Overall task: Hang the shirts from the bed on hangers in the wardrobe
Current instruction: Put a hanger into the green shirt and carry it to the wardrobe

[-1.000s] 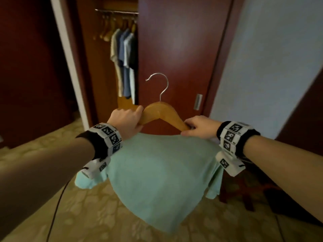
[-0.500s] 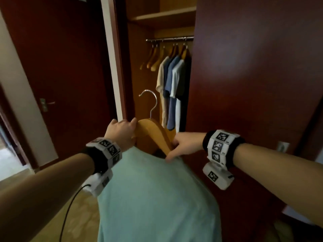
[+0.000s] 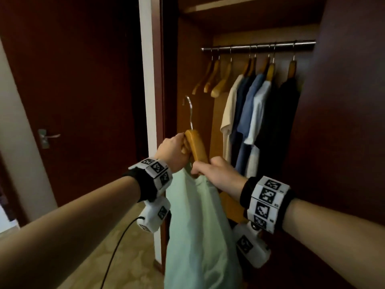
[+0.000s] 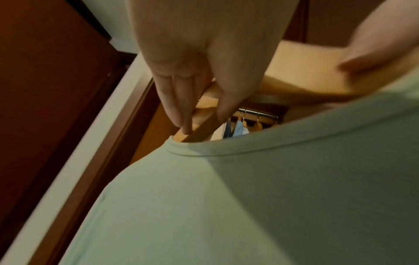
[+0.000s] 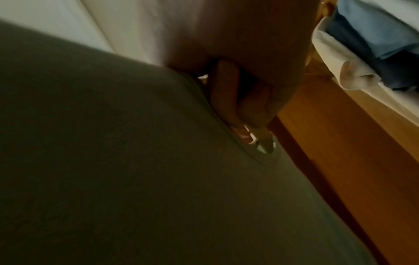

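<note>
A pale green shirt (image 3: pixel 195 226) hangs from a wooden hanger (image 3: pixel 196 147) with a metal hook (image 3: pixel 190 109), held edge-on in front of the open wardrobe. My left hand (image 3: pixel 174 151) grips the hanger's far arm; in the left wrist view its fingers (image 4: pixel 179 107) and thumb pinch the wood (image 4: pixel 204 129) above the collar (image 4: pixel 249 152). My right hand (image 3: pixel 216 172) grips the near arm at the collar; its curled fingers (image 5: pixel 229 100) show against the green shirt (image 5: pixel 113 161). The hook sits below and left of the rail (image 3: pixel 258 46).
On the rail hang three bare wooden hangers (image 3: pixel 214 80) at the left and several shirts (image 3: pixel 258 122) at the right. A dark wardrobe door (image 3: pixel 343 122) stands at the right. A white frame post (image 3: pixel 148 80) and a room door (image 3: pixel 83 90) lie left.
I have stepped closer to the wardrobe, which now fills the view. The hanger has turned from broadside to edge-on, and both hands have risen with it toward the rail.
</note>
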A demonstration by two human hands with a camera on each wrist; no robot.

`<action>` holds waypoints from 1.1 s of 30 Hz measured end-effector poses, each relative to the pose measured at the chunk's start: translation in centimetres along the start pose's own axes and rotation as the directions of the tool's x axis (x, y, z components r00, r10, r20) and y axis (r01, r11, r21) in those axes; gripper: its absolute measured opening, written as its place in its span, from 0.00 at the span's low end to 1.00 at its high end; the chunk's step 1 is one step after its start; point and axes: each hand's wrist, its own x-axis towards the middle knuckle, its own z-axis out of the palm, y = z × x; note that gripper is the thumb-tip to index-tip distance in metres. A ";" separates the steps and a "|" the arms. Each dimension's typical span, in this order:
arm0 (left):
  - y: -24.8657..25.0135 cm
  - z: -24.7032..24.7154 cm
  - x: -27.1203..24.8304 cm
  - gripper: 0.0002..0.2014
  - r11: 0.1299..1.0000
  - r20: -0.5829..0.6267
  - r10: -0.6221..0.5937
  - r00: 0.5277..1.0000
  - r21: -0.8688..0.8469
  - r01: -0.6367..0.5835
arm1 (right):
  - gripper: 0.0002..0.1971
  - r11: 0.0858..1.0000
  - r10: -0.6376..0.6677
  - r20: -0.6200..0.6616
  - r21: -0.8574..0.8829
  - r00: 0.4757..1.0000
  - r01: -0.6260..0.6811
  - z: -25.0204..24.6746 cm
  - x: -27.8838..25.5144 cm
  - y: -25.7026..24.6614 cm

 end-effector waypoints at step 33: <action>8.5 2.1 51.0 0.25 0.838 0.164 0.534 0.830 0.032 -0.545 | 0.08 0.994 0.109 -0.610 0.070 0.785 -0.085 -27.3 44.2 -10.5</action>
